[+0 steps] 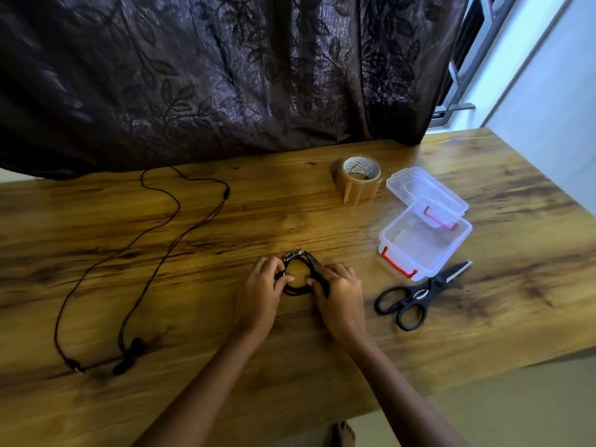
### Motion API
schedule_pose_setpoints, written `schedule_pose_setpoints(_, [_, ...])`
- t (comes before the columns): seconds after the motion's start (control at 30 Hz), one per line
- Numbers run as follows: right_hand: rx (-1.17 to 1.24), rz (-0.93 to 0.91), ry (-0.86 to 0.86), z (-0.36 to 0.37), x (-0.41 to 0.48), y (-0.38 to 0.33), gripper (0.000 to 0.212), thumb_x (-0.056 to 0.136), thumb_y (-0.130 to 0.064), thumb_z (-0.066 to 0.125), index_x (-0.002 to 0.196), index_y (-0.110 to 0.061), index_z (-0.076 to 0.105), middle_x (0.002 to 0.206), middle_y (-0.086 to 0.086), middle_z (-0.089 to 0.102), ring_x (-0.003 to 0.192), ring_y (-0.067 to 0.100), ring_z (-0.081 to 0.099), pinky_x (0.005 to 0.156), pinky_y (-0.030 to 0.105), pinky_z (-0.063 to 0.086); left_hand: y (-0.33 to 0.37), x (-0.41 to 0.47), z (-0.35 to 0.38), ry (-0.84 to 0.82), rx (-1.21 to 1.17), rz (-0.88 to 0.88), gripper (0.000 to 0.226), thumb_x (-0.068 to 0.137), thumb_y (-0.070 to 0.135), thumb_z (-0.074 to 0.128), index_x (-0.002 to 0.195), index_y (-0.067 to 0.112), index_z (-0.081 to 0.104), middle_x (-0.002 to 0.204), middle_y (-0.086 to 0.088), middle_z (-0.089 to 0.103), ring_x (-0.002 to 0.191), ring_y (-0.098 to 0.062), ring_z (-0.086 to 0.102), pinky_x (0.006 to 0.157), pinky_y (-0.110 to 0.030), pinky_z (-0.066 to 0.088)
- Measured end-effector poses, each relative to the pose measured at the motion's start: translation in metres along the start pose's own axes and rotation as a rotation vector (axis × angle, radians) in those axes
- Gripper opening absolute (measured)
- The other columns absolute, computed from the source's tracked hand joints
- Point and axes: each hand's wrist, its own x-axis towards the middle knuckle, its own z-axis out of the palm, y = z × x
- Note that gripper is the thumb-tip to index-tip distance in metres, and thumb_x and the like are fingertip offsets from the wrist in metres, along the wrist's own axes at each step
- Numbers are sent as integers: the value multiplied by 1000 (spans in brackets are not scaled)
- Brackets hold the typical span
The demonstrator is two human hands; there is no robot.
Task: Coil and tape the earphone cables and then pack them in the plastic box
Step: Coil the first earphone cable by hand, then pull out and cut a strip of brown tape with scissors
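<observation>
A bare foot point(343, 433) shows below the near edge of the brown wooden surface point(225, 221). Near the middle, the coiled earphone cable point(304, 257) makes a round black ring on the wood. The left grip point(261, 285) pinches its left side and the right grip point(338, 288) pinches its right side. To the right lie scissors point(419, 293), then the open plastic box point(429, 269), its lid point(419, 185) and a tape roll point(359, 179). A loose earphone cable point(132, 353) runs long from near left to far. A dark curtain point(225, 75) hangs behind.
</observation>
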Motion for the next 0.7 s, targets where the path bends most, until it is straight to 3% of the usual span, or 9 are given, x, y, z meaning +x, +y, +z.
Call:
schedule_pose_setpoints(0.13, [55, -8, -25, -2, -1, 0, 36, 91, -26, 56, 122, -7, 58, 115, 4, 57, 106, 18, 46, 91, 30, 43, 1, 0, 0, 15, -1, 30, 15, 82, 18, 68, 92, 9, 63, 95, -4, 60, 64, -11, 52, 51, -25, 44])
schedule_pose_setpoints(0.37, [117, -37, 2, -10, 8, -1, 24, 90, -19, 57, 110, -9, 65, 109, 3, 60, 101, 16, 49, 88, 32, 46, 5, 3, -3, 58, -63, 15, 17, 86, 24, 64, 95, 10, 63, 98, 0, 57, 62, -8, 51, 51, -27, 46])
schedule_pose_setpoints(0.53, [161, -14, 21, -18, 15, -2, 19, 89, -16, 59, 103, -8, 67, 106, 3, 61, 101, 17, 51, 81, 18, 36, 7, 8, -5, 129, -120, -61, 15, 89, 22, 59, 95, 8, 62, 95, -2, 58, 61, 2, 45, 50, -13, 35])
schedule_pose_setpoints(0.7, [216, -13, 4, -24, 25, -7, 18, 87, -18, 62, 102, -8, 67, 105, 1, 60, 99, 13, 49, 80, 18, 35, 7, 13, -10, 148, -162, -63, 15, 92, 19, 55, 96, 6, 61, 94, -2, 57, 65, 3, 44, 51, -10, 39])
